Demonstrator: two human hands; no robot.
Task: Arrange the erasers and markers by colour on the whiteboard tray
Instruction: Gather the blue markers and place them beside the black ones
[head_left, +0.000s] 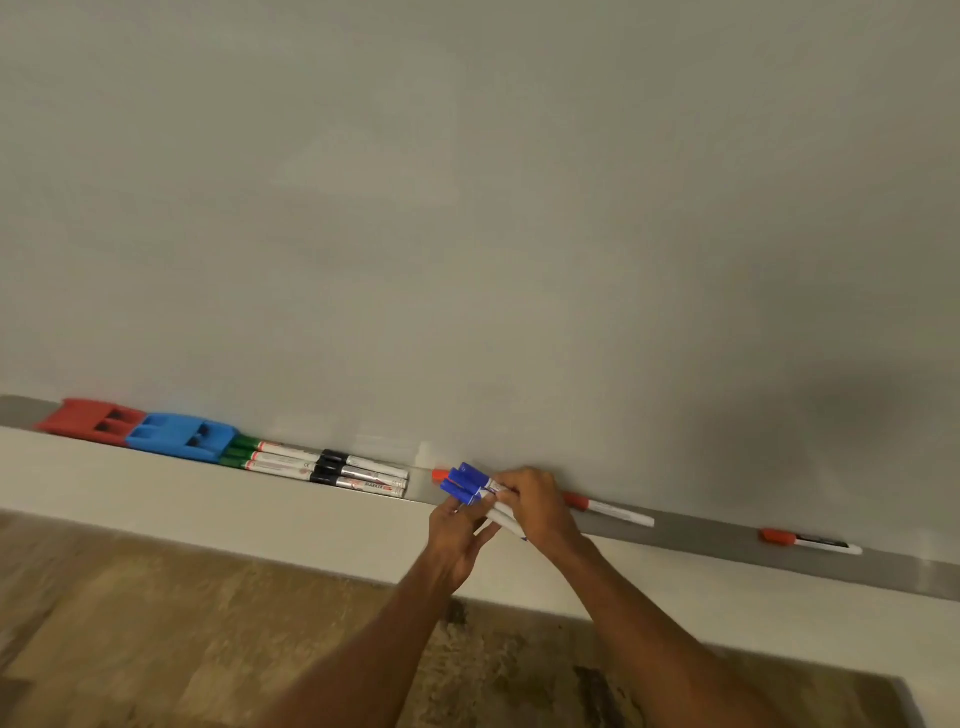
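A grey whiteboard tray (727, 538) runs from left to right. At its left end a red eraser (88, 420) sits beside a blue eraser (179, 435). Green markers (260, 454) and black markers (358, 474) lie next to them. I hold a bunch of blue markers (467, 483) just above the tray, my right hand (540, 506) gripping their barrels and my left hand (457, 535) under them with fingers touching. A red cap (439, 474) peeks out behind the bunch. Two more red markers (605, 507) (808, 540) lie farther right.
The whiteboard (467, 208) fills the upper view, bare. A pale wall strip (208, 514) runs below the tray, and a wood-pattern floor (156, 639) lies beneath.
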